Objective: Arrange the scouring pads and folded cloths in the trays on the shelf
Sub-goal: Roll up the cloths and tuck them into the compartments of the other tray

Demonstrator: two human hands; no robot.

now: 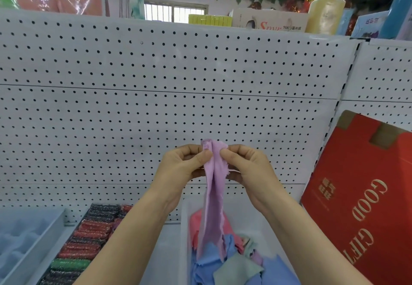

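Note:
A lilac cloth point(213, 195) hangs in front of the pegboard, pinched at its top edge by both hands. My left hand point(182, 164) pinches it from the left and my right hand point(243, 164) from the right. Its lower end trails down into a white tray point(185, 229) holding a loose heap of cloths point(236, 262) in blue, pink and pale green. To the left, several scouring pads point(84, 242) in red, black and green lie in a row in a long tray.
A white pegboard point(156, 106) backs the shelf. A red gift box point(361, 195) leans at the right. A pale blue divided tray point(22, 240) sits at the far left. Packaged goods stand on the top shelf.

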